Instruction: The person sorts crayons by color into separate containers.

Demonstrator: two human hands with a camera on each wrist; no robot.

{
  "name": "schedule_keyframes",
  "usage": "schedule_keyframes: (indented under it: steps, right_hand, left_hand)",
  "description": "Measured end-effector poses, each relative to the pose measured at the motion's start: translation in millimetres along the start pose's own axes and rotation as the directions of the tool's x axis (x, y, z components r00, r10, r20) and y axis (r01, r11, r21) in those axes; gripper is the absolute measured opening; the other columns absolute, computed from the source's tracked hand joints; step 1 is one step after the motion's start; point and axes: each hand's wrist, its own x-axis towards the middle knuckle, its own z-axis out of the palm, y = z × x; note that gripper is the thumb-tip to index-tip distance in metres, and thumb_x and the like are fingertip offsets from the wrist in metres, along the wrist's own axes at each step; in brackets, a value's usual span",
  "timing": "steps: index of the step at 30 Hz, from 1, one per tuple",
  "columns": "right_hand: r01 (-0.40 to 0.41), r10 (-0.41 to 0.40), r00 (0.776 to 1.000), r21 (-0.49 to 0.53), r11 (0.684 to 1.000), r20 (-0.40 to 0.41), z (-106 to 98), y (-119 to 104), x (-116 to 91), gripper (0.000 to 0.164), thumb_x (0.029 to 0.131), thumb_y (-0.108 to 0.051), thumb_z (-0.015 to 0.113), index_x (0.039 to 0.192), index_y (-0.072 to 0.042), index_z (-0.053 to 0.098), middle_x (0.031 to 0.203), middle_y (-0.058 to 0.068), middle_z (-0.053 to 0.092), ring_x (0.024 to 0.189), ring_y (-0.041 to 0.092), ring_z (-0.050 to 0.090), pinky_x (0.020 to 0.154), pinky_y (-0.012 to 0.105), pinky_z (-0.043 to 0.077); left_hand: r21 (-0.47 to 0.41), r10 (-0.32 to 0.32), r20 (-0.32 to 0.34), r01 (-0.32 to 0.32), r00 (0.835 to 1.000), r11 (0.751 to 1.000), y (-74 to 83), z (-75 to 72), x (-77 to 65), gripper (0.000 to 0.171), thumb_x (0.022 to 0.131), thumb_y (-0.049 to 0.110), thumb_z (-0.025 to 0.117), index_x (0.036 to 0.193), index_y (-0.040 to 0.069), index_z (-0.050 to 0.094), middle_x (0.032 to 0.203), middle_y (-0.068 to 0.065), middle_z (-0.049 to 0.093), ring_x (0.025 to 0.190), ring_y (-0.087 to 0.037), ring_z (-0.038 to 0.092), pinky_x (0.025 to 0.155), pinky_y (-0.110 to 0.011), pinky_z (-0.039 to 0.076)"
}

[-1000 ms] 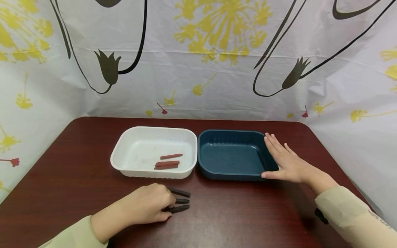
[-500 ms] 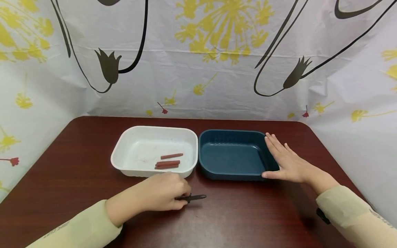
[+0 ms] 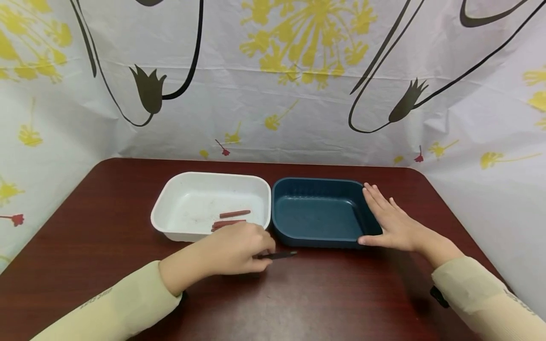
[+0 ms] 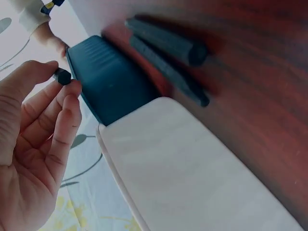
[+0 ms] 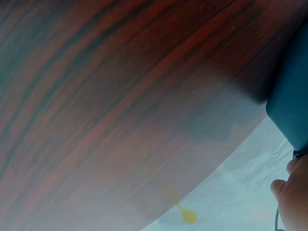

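Note:
My left hand [image 3: 236, 248] pinches a black crayon [image 3: 282, 255] between thumb and fingertips, in front of the white tray's near right corner. Its six-sided end shows in the left wrist view, where two more dark crayons [image 4: 166, 41] lie on the table; the hand hides them in the head view. Inside the white tray [image 3: 177, 229] are a few red-brown crayons [image 3: 234, 214], some partly covered by the hand. To its right stands a dark blue tray [image 3: 317, 242] with nothing in it. My right hand [image 3: 394, 225], fingers straight, rests against that tray's right side.
Both trays stand side by side on a dark red-brown table [image 3: 341, 303]. Behind it and at its sides hangs a white sheet [image 3: 213, 128] with flower prints.
My left hand has moved right and away from me, from beside three black crayons to just before the trays, with one black crayon pinched. The right hand has stayed on the blue tray.

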Motion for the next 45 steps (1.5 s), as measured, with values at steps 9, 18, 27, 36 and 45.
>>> schedule_keyframes:
  steps: [9, 18, 27, 36, 45]
  right_hand:
    - [0.0, 0.0, 1.0, 0.001, 1.0, -0.001, -3.5, -1.3, -2.5, 0.118, 0.081, -0.054, 0.074, 0.159, -0.002, 0.001, 0.169, 0.012, -0.005, 0.155, 0.039, -0.003, 0.112, 0.076, 0.009]
    - [-0.001, 0.001, 1.0, 0.001, 1.0, 0.006, -2.2, -1.2, -0.3, 0.118, 0.081, -0.054, 0.073, 0.16, -0.003, 0.001, 0.169, 0.01, -0.006, 0.155, 0.039, -0.003, 0.113, 0.075, 0.009]
    - [-0.007, 0.007, 1.0, 0.01, 1.0, 0.009, -2.2, -1.6, -0.9, 0.118, 0.082, -0.055, 0.073, 0.159, -0.001, 0.002, 0.169, 0.01, -0.007, 0.155, 0.038, -0.004, 0.114, 0.075, 0.007]
    - [-0.008, 0.008, 1.0, 0.006, 1.0, 0.005, -0.9, -2.1, 1.2, 0.117, 0.082, -0.056, 0.072, 0.159, -0.002, 0.003, 0.169, 0.01, -0.007, 0.155, 0.038, -0.003, 0.115, 0.074, 0.007]
    - [-0.005, 0.005, 1.0, 0.017, 1.0, 0.003, -0.5, -0.7, -1.1, 0.117, 0.082, -0.055, 0.073, 0.159, -0.002, 0.003, 0.168, 0.012, -0.007, 0.155, 0.038, -0.004, 0.114, 0.074, 0.008]
  left_hand:
    - [0.032, 0.013, -0.15, -0.008, 0.989, 0.999, -6.5, -4.7, 21.3, 0.01, 0.092, 0.023, 0.07, 0.089, 0.013, 0.073, 0.073, 0.005, 0.062, 0.066, -0.004, 0.051, 0.064, -0.018, 0.048]
    - [0.037, -0.017, -0.233, 0.026, 0.972, 0.999, -16.5, 2.7, 44.3, 0.009, 0.092, 0.021, 0.07, 0.093, 0.013, 0.074, 0.083, 0.003, 0.069, 0.07, -0.006, 0.056, 0.063, -0.018, 0.048]
    - [0.004, -0.087, -0.169, 0.089, 0.982, 0.996, -29.1, 10.0, 71.7, 0.012, 0.094, 0.023, 0.069, 0.097, 0.013, 0.074, 0.085, 0.002, 0.07, 0.068, -0.008, 0.054, 0.063, -0.02, 0.046]
    - [-0.039, -0.101, 0.035, 0.102, 0.994, 0.994, -36.5, 24.2, 94.0, 0.016, 0.094, 0.025, 0.07, 0.1, 0.012, 0.076, 0.084, 0.001, 0.072, 0.071, -0.007, 0.061, 0.072, -0.021, 0.054]
    - [-0.067, -0.145, 0.166, 0.157, 0.976, 0.985, -39.2, 27.1, 108.0, 0.01, 0.092, 0.023, 0.072, 0.095, 0.015, 0.077, 0.092, 0.002, 0.074, 0.078, -0.006, 0.065, 0.071, -0.018, 0.052]
